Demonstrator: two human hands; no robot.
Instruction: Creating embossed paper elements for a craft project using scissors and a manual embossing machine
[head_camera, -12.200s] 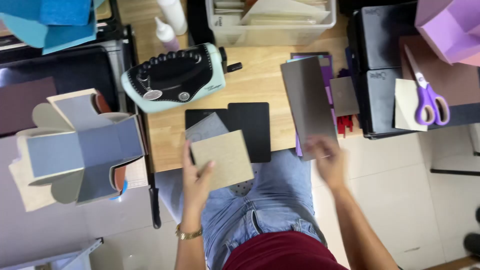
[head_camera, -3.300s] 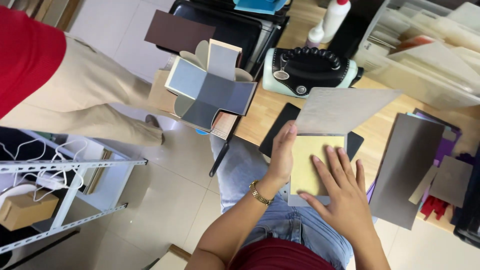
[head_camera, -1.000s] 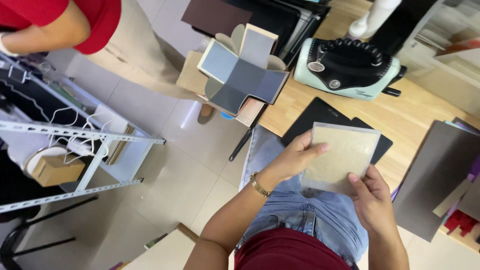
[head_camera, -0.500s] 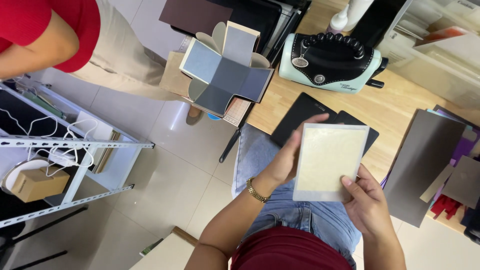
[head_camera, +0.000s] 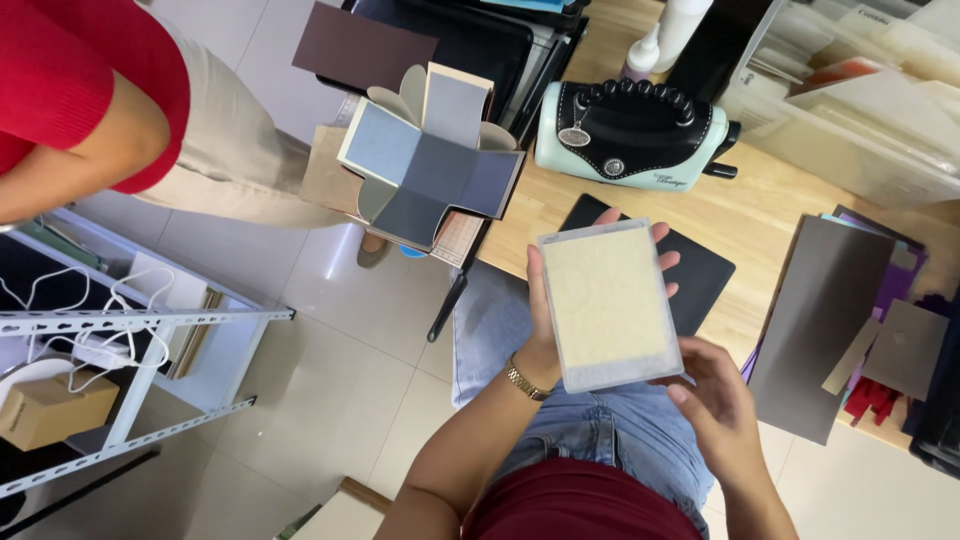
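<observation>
While we hold the clear embossing folder with its cream card inside above our lap, just off the near edge of the wooden table, our left hand is clamped along its left edge, fingers wrapped behind and showing past the top. Our right hand pinches the near right corner. To do this well, we judge, we should keep the folder flat, grip only its borders, and check that the card sits square inside with an even clear margin all round.

Behind the folder a black cutting plate lies on the table. Past it, toward the far edge, stands a mint and black die-cutting machine with a small round tag, and a white glue bottle behind that. At the left corner an unfolded grey-blue paper box lies open. A dark grey card sheet overhangs the near right edge. A translucent tray of pale sheets sits at the far right.

A person in red stands left, beside a white rack holding a small brown carton.
</observation>
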